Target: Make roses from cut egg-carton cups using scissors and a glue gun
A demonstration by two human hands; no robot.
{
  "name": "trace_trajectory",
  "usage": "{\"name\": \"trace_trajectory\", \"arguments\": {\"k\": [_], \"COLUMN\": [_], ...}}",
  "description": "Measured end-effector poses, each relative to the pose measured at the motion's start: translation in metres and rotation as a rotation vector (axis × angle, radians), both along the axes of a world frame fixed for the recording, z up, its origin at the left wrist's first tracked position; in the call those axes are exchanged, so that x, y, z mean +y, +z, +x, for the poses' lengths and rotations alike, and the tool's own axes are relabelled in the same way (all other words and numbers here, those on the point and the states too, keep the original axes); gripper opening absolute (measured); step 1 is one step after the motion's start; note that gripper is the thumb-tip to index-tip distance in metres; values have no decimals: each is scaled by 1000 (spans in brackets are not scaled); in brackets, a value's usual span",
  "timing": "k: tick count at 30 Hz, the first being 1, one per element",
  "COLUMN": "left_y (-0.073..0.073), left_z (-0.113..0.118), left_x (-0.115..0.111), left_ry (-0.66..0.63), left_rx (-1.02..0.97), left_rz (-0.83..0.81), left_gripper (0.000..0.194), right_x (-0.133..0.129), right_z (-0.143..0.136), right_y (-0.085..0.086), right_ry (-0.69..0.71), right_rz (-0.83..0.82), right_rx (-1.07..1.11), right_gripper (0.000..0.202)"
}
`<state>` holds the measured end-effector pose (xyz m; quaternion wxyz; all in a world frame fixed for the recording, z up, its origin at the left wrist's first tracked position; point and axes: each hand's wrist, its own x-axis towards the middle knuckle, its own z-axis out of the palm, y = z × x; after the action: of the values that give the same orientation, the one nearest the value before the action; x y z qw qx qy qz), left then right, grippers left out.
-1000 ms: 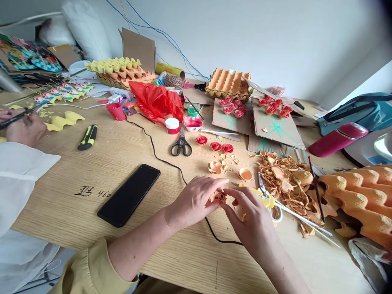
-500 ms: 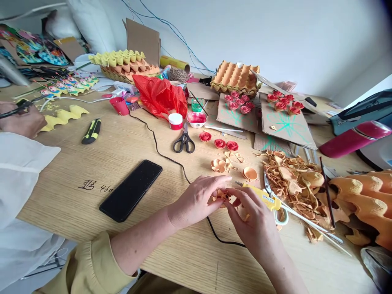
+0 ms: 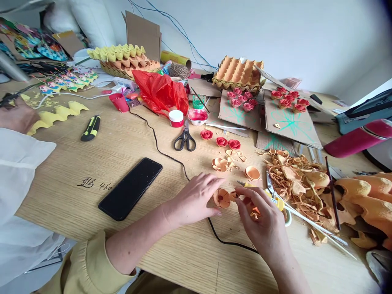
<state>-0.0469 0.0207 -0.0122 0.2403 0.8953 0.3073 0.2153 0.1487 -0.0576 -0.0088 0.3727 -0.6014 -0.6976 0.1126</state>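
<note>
My left hand [image 3: 191, 201] is open, its thumb and fingers spread around the left side of an orange egg-carton flower [image 3: 222, 198] on the table. Whether a fingertip touches the flower I cannot tell. Between the thumb and fingertips of my right hand [image 3: 260, 210] is a small curled egg-carton piece [image 3: 234, 196], just right of the flower. Partly hidden behind that hand lies a yellow glue gun [image 3: 278, 203]. Another unpainted flower [image 3: 221, 164] and a round carton cup [image 3: 252, 173] sit farther back.
Carton scraps [image 3: 290, 179] and an egg tray [image 3: 358, 192] lie at right. Black scissors [image 3: 185, 139], red paper roses [image 3: 221, 141] and a white paint tub [image 3: 176, 118] stand farther back. A phone [image 3: 131, 188] lies at left; a black cable [image 3: 214, 232] crosses the table. Another person's hand [image 3: 20, 116] is far left.
My hands have moved apart. The small curled piece, earlier at the flower's centre, is now out to the right in my right hand, and my left fingers have spread.
</note>
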Motion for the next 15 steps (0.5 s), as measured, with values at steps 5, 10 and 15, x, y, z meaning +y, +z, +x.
{"name": "trace_trajectory", "arguments": {"k": [5, 10, 15], "left_y": [-7, -8, -10], "left_z": [6, 8, 9], "left_x": [-4, -7, -8], "left_ry": [-52, -72, -68], "left_rx": [47, 10, 30], "left_rz": [-81, -105, -97], "left_gripper": [43, 35, 32], "right_x": [-1, -2, -1], "right_z": [-5, -6, -7], "right_y": [-4, -9, -10], "right_ry": [65, 112, 141], "right_rz": [-29, -71, -62], "right_rx": [-37, -71, -170], "right_gripper": [16, 18, 15]}}
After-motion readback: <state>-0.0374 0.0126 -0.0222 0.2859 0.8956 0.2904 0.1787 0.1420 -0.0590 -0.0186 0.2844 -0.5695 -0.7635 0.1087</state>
